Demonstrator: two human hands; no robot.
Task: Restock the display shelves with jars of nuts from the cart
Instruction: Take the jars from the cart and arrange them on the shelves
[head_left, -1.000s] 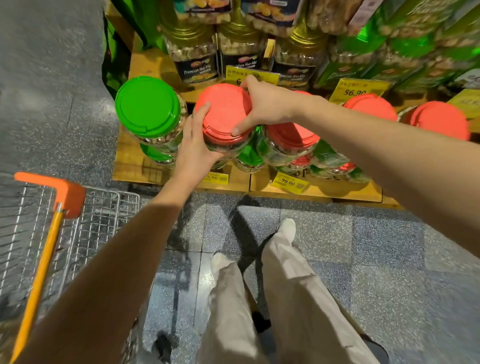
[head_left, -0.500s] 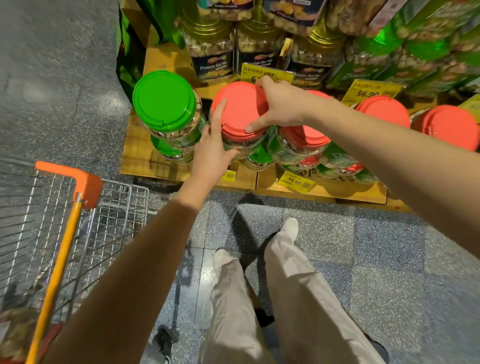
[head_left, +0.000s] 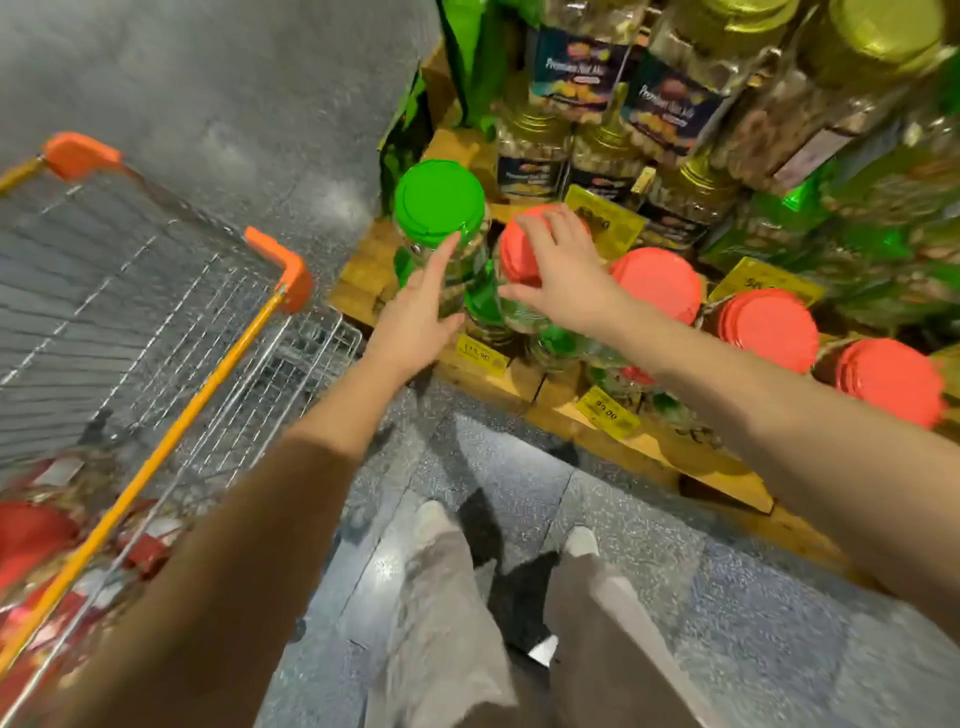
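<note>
R hand grip spread on red-lid jar; L hand grip apart, fingertip at green-lid jar.

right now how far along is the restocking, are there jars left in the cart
Done: three red-lidded jars stand in a row on the shelf front. In hand: the right hand lies on another red-lidded jar beside the green-lidded jar, which the left hand touches with straight fingers. Left: blurred red lids show in the cart, so more jars likely remain.
</note>
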